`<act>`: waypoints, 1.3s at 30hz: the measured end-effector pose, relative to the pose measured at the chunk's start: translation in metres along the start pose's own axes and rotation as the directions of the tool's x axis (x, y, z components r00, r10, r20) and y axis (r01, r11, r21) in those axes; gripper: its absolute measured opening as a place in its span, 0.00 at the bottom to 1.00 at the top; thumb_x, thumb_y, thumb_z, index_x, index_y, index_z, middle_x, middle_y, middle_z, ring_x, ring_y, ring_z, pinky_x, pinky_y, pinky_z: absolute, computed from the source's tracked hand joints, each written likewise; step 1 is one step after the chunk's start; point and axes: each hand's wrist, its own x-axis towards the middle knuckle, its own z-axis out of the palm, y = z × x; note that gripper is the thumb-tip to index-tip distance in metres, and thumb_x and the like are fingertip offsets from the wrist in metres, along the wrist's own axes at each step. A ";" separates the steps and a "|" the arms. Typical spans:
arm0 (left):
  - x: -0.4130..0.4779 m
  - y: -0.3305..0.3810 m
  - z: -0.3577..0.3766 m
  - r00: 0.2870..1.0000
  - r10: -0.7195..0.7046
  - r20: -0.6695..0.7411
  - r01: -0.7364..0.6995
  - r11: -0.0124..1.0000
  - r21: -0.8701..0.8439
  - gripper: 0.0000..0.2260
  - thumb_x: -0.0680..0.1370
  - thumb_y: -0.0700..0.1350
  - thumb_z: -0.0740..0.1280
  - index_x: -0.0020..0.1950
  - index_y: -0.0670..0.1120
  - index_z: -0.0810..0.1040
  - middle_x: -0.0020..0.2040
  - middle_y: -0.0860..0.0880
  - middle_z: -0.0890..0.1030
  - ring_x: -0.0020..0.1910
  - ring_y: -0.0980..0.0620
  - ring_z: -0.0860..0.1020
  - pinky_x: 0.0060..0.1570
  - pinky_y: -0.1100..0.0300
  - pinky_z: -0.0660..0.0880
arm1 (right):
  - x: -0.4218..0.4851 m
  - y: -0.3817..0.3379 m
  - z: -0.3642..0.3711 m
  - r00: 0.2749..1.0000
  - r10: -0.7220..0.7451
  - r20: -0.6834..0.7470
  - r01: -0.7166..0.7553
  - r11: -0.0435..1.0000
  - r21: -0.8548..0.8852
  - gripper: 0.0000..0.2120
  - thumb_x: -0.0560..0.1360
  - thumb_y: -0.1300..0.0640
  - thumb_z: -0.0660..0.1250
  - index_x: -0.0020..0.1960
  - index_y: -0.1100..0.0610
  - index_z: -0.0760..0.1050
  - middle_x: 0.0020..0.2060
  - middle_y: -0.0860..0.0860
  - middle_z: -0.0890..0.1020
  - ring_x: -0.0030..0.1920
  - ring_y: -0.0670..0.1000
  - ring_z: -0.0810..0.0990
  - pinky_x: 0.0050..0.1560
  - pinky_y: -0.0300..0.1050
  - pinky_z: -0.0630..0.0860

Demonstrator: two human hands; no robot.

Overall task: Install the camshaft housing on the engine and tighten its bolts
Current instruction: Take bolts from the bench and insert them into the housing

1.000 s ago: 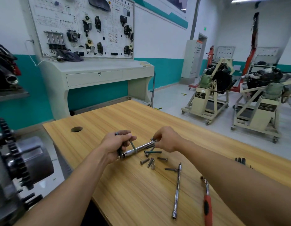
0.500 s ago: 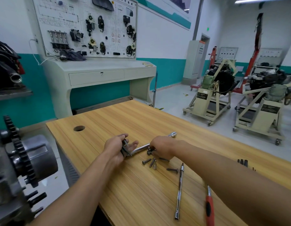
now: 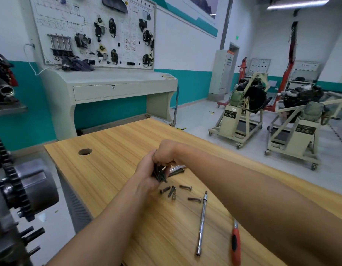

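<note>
Wood-grain worktop [image 3: 112,169] fills the foreground of a workshop, with the engine [image 3: 5,208] standing off its left edge, a toothed wheel [image 3: 11,179] showing on it. The camshaft housing cannot be made out in view.

A bundle of bolts [image 3: 160,173] is grasped in the left hand [image 3: 147,169], shanks pointing down toward the worktop. The bolts are judged to be gathered in one hand so that they can be carried to the engine together. The right hand [image 3: 165,153] is clenched over the upper end of the bundle, touching the left hand, and is judged to be seating a bolt among the others.

Loose bolts [image 3: 185,187] lie just beside the hands, within reach for collection. An extension bar [image 3: 201,223] and a red-handled tool [image 3: 235,244] are laid nearer the body.

Both forearms are extended forward and converge above the worktop, with the left palm turned toward the right hand.
</note>
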 end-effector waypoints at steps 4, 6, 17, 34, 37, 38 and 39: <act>0.003 0.007 -0.016 0.996 0.013 -0.087 -0.011 1.000 0.015 0.11 0.84 0.47 0.61 0.48 0.41 0.76 0.30 0.45 0.77 0.23 0.52 0.76 0.22 0.63 0.74 | 0.008 0.022 -0.025 0.990 -0.010 -0.142 0.037 0.981 0.189 0.10 0.75 0.54 0.72 0.50 0.61 0.83 0.38 0.52 0.80 0.32 0.48 0.71 0.27 0.39 0.66; 0.000 0.008 -0.023 0.993 0.013 -0.119 -0.006 0.998 0.057 0.14 0.85 0.50 0.59 0.45 0.43 0.74 0.29 0.49 0.72 0.19 0.56 0.69 0.18 0.67 0.67 | 0.015 0.048 -0.029 0.965 0.029 -0.261 -0.007 0.996 0.087 0.12 0.77 0.54 0.70 0.55 0.60 0.82 0.47 0.53 0.83 0.42 0.51 0.79 0.37 0.43 0.76; -0.064 0.029 -0.040 0.991 0.049 -0.128 -0.008 0.953 0.304 0.16 0.84 0.56 0.58 0.43 0.47 0.69 0.27 0.51 0.65 0.23 0.56 0.61 0.19 0.66 0.59 | 0.031 0.121 0.008 0.991 -0.029 -0.131 -0.025 0.921 -0.388 0.07 0.75 0.57 0.69 0.52 0.53 0.83 0.48 0.51 0.82 0.47 0.50 0.79 0.48 0.45 0.78; -0.343 0.034 -0.066 0.872 0.460 0.170 -0.434 0.562 0.704 0.12 0.83 0.53 0.62 0.42 0.50 0.76 0.30 0.52 0.65 0.23 0.56 0.61 0.22 0.65 0.59 | -0.188 -0.168 -0.017 0.284 -0.953 -0.109 0.936 0.300 -0.184 0.06 0.77 0.56 0.72 0.45 0.58 0.83 0.31 0.49 0.83 0.30 0.45 0.79 0.35 0.35 0.75; -0.386 0.042 -0.086 0.771 0.635 0.048 -0.460 0.502 0.732 0.15 0.84 0.54 0.60 0.41 0.49 0.76 0.29 0.52 0.64 0.23 0.55 0.61 0.22 0.65 0.57 | -0.186 -0.184 0.008 0.311 -0.950 0.017 0.885 0.283 -0.369 0.06 0.77 0.53 0.72 0.45 0.55 0.84 0.33 0.43 0.82 0.33 0.39 0.79 0.36 0.31 0.72; -0.394 0.049 -0.092 0.726 0.688 -0.004 -0.458 0.488 0.743 0.16 0.84 0.55 0.60 0.41 0.48 0.75 0.29 0.51 0.64 0.23 0.55 0.60 0.22 0.64 0.56 | -0.183 -0.185 0.016 0.322 -0.946 0.045 0.864 0.274 -0.423 0.06 0.77 0.53 0.71 0.45 0.55 0.84 0.32 0.40 0.80 0.32 0.36 0.77 0.34 0.27 0.68; -0.400 0.058 -0.098 0.679 0.732 -0.045 -0.457 0.471 0.755 0.16 0.84 0.55 0.59 0.42 0.48 0.75 0.29 0.51 0.64 0.23 0.55 0.60 0.23 0.64 0.55 | -0.181 -0.186 0.021 0.334 -0.941 0.058 0.843 0.271 -0.465 0.07 0.77 0.52 0.70 0.46 0.55 0.84 0.31 0.39 0.78 0.31 0.35 0.75 0.32 0.26 0.67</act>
